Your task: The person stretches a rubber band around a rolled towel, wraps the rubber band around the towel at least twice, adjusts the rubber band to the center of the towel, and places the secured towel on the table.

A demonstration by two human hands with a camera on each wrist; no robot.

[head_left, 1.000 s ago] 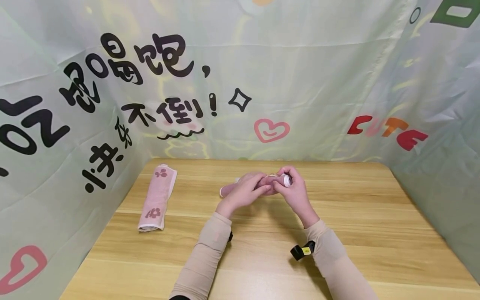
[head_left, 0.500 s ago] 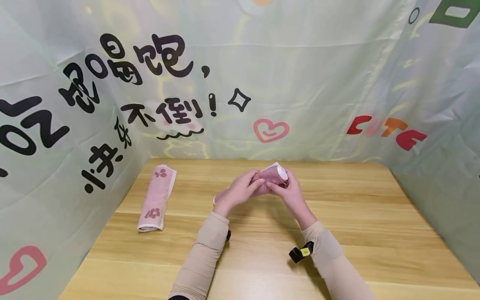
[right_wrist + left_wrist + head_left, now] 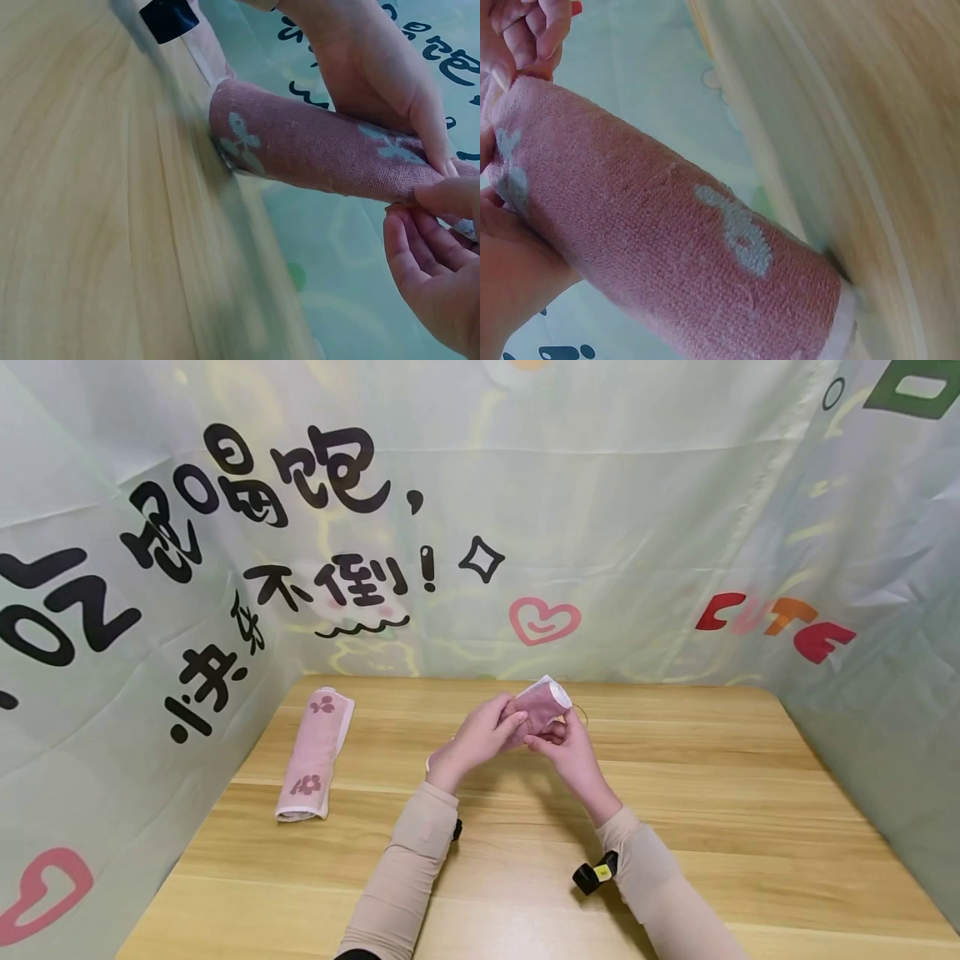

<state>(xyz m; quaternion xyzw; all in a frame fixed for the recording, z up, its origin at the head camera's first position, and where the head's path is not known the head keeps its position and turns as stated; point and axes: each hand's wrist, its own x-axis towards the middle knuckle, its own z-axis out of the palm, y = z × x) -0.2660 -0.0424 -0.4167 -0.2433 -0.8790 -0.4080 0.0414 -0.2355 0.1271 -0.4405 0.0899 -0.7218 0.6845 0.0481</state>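
A rolled pink towel (image 3: 542, 703) with a white edge is held above the far middle of the table, its far end tilted up. My left hand (image 3: 476, 739) grips it around the middle. Near the raised end, my right hand (image 3: 573, 756) has its thumb against the towel and its fingers curled. A thin yellowish rubber band (image 3: 584, 713) loops out beside the right fingers; most of it is hidden. In the left wrist view the rolled towel (image 3: 667, 202) shows a pale pattern, and its lower end is close to the table. The right wrist view shows both hands meeting at the towel (image 3: 315, 146).
Another rolled pink towel (image 3: 315, 756), with darker flower prints, lies at the table's left side. The wooden table (image 3: 712, 793) is bordered by a printed fabric curtain (image 3: 637, 527) at the back and both sides.
The towel's right end has turned upward and away from a nearly level pose. My right hand has shifted from over that end to just below it, and the band now shows beside the fingers.
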